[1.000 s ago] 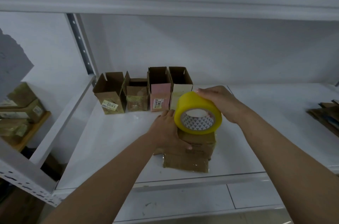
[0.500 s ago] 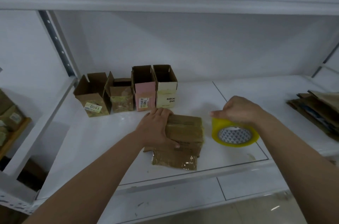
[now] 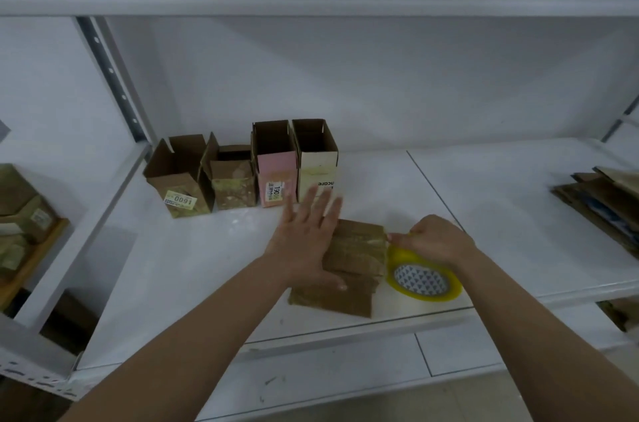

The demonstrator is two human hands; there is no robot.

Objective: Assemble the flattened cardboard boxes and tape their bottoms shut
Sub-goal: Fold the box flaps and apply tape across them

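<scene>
Tape roll — now set down beside brown box on shelf. Right hand pinching tape end; left hand lifted, fingers spread. Bottom seam — taping underway.

Yellow tape roll — triangle-patterned core, brown box, white shelf
</scene>
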